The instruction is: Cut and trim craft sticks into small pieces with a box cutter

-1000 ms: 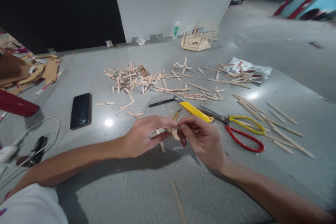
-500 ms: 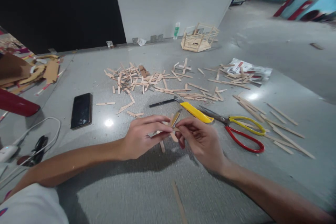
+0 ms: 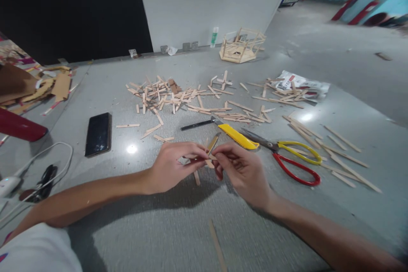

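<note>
Just above the table, my left hand (image 3: 178, 165) pinches a small piece of crossed wooden craft sticks (image 3: 213, 143) between thumb and fingers. My right hand (image 3: 244, 172) meets it fingertip to fingertip, its thumb and forefinger closed on one end of the same piece; the join is partly hidden by the fingers. Another craft stick (image 3: 196, 177) shows under my left hand, and I cannot tell whether it is attached. Right behind my hands lies a yellow utility knife (image 3: 237, 135), beside scissors (image 3: 296, 159) with one yellow and one red handle.
A heap of cut sticks (image 3: 162, 93) spreads across the table's middle, with longer strips (image 3: 344, 157) at right. A phone (image 3: 98, 134) and white cable (image 3: 72, 157) lie left. A stick-built frame (image 3: 240, 46) and glue tube (image 3: 214, 37) stand at the back. One strip (image 3: 217, 244) lies in front.
The piece between my hands has tilted a little, and my left fingers have shifted slightly around it. My right hand keeps its hold; the things on the table have stayed put.
</note>
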A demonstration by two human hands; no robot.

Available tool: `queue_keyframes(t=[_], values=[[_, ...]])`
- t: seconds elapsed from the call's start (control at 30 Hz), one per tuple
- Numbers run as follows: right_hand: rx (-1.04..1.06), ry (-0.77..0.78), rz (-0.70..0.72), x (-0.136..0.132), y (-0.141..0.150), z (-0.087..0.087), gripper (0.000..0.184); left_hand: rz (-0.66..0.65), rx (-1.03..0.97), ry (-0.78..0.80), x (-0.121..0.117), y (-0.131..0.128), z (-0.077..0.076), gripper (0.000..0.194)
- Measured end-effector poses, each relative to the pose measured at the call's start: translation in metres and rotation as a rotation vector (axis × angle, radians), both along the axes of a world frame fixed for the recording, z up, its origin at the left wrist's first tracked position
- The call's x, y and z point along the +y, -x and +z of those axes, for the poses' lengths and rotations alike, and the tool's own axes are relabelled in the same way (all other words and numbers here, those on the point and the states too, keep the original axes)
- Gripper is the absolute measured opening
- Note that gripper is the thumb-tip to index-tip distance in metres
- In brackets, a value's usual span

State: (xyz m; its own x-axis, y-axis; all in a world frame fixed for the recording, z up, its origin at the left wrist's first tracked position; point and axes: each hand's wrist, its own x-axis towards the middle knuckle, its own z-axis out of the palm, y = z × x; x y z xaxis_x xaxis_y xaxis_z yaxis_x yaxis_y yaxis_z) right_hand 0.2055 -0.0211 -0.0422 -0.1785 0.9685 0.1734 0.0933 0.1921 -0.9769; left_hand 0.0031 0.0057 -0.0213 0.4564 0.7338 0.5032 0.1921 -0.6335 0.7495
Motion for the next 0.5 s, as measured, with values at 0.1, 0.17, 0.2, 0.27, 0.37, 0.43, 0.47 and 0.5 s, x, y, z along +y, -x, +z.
queue_keyframes(t=[0.1,0.17,0.2,0.27,0.37,0.43,0.47,0.5], values=[[-0.005,0.013,-0.004,0.001,-0.001,-0.006,0.016,0.043,0.015,-0.010,0.000,0.000,-0.001,0.001],[0.039,0.014,-0.046,0.001,-0.001,-0.007,0.021,0.108,0.024,-0.021,0.001,0.000,-0.002,0.001],[0.081,0.014,-0.064,0.002,-0.001,-0.007,0.028,0.144,0.025,-0.026,0.001,0.000,-0.002,0.002],[0.218,0.033,-0.045,0.003,-0.001,-0.004,0.039,0.197,0.029,-0.027,0.002,0.000,-0.003,0.002],[0.480,0.124,0.035,0.005,-0.002,0.005,0.050,0.235,0.015,0.007,0.003,0.000,-0.004,0.002],[0.597,0.189,0.052,0.007,-0.002,0.009,0.057,0.264,-0.020,0.049,0.004,0.000,-0.004,0.004],[0.627,0.216,0.056,0.008,-0.002,0.010,0.059,0.283,-0.047,0.069,0.004,0.001,-0.004,0.005],[0.646,0.240,0.064,0.009,-0.002,0.011,0.061,0.302,-0.076,0.088,0.004,0.001,-0.003,0.006]])
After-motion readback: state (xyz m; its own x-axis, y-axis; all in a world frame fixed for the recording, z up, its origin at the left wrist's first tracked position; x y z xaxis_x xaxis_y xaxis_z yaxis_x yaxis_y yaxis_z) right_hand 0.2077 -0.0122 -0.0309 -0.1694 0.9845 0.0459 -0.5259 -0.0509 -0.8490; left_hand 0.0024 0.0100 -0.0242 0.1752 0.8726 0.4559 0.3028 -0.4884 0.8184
